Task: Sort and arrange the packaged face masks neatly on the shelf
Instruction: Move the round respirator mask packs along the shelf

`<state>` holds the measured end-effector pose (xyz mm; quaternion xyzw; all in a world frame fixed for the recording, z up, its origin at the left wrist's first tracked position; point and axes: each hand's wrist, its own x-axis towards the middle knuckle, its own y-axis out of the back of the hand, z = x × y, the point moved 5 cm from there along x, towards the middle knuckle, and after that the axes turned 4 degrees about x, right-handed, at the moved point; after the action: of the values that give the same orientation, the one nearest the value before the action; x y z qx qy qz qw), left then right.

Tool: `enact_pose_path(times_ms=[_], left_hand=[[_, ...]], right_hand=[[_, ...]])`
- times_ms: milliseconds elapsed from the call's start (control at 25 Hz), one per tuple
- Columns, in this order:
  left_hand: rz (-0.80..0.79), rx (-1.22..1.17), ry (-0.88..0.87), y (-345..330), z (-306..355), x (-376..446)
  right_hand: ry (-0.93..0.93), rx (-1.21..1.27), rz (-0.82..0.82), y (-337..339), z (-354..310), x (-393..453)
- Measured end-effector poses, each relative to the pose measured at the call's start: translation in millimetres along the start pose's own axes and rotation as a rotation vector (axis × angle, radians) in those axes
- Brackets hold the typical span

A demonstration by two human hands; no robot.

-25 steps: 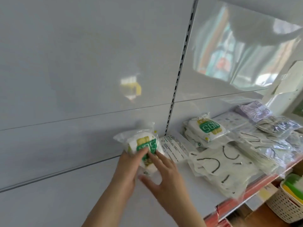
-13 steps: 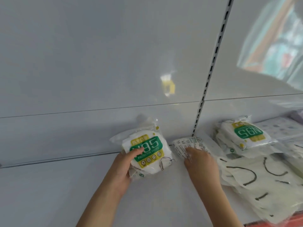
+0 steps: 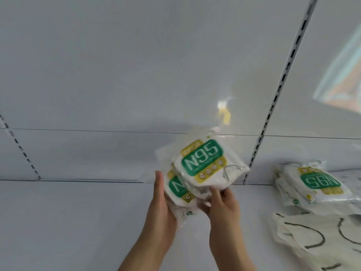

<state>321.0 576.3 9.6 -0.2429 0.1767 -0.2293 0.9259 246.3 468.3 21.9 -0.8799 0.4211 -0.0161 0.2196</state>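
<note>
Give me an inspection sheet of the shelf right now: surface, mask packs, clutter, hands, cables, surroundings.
Surface: white shelf, bare on the left part.
Job's things: two N95 packs, overlapping, held in both hands; N95 stack lying at right, label upside down.
Clutter: white masks with black loops in loose bags at lower right.
Hands: left hand supports the packs' left edge; right hand grips their lower edge.
Cables: nothing seen.
Surroundings: white back panel, slotted upright, blurred coloured reflection at far right.
</note>
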Motion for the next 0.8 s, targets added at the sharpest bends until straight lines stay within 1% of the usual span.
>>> enact_pose_path(times_ms=[40,80,120,200,280,320,360,400,440,480,520,600,680,720,800], left_hand=[[-0.032,-0.015,-0.017,-1.4,1.5,-3.1],[-0.052,-0.013,-0.053,2.0,3.3,-4.4],[-0.059,-0.002,-0.096,7.7,5.4,-6.0],[-0.015,0.064,-0.171,26.2,7.7,-3.7],[0.065,0.106,-0.179,47.4,10.2,-2.6],[0.094,0.118,-0.175,59.2,12.0,-3.6],[0.116,0.131,-0.191,71.3,17.3,-7.2],[0.124,0.151,-0.223,84.1,25.2,-10.9],[0.117,0.18,-0.262,96.0,35.2,-16.0],[0.104,0.214,-0.292,108.4,45.5,-23.0],[0.081,0.251,-0.313,119.9,55.0,-30.8],[0.007,0.322,-0.336,145.2,74.2,-50.4],[-0.039,0.356,-0.344,172.2,90.6,-69.1],[-0.027,0.358,-0.348,189.9,100.0,-78.5],[0.037,0.366,-0.354,236.0,129.1,-105.3]], right_hand=[[0.04,-0.22,-0.004,2.1,7.0,-1.6],[0.08,-0.399,-0.052,3.2,12.1,-3.3],[0.107,-0.511,-0.132,3.3,17.0,-5.3],[0.109,-0.623,-0.319,1.3,24.7,-7.6],[0.094,-0.752,-0.46,-3.0,33.2,-8.1],[0.091,-0.806,-0.486,-3.4,38.7,-5.5],[0.092,-0.846,-0.476,-3.1,43.2,-2.6],[0.103,-0.868,-0.419,-0.6,44.0,1.9],[0.129,-0.85,-0.346,0.6,41.6,5.3],[0.153,-0.803,-0.308,-2.8,39.4,5.0],[0.177,-0.756,-0.335,-12.5,38.0,0.3],[0.194,-0.667,-0.533,-53.9,44.6,-22.2],[0.149,-0.599,-0.751,-108.1,58.3,-58.2],[0.126,-0.586,-0.828,-134.1,69.3,-74.2],[0.114,-0.583,-0.892,-190.7,92.9,-110.6]])
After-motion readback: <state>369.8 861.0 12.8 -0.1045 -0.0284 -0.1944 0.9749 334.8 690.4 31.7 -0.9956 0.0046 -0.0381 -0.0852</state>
